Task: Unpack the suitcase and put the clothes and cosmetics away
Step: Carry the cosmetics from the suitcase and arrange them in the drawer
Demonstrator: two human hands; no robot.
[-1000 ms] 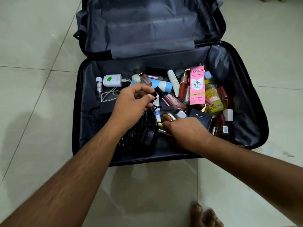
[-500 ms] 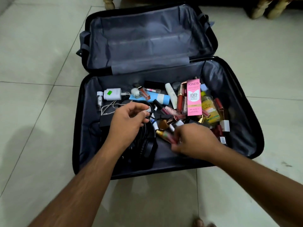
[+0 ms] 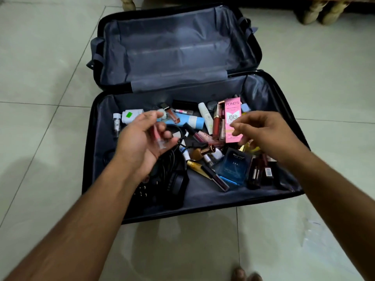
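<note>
A black suitcase point(image 3: 90, 159) lies open on the tiled floor, its lid point(image 3: 172, 47) empty. The lower half holds several cosmetics: a pink Pond's BB box point(image 3: 232, 105), a blue perfume box point(image 3: 233, 167), a blue tube point(image 3: 192, 121), a white tube point(image 3: 205, 116), and lipsticks and glosses. My left hand point(image 3: 140, 145) is raised over the left side, palm turned up, and holds a small pink lip gloss tube point(image 3: 159, 138), which is blurred. My right hand point(image 3: 267, 130) hovers above the pink box with loosely curled fingers and nothing in it.
A white charger point(image 3: 129, 116) and a small vial point(image 3: 116, 124) lie at the suitcase's left. Black cables and headphones point(image 3: 172, 179) sit under my left wrist. Wooden furniture legs point(image 3: 310, 13) stand behind the case. My toes point(image 3: 243, 274) show at the bottom edge.
Both hands have lifted out of the pile. The left hand has turned palm up with a pink gloss tube in it; the right hand has let go and risen over the pink box.
</note>
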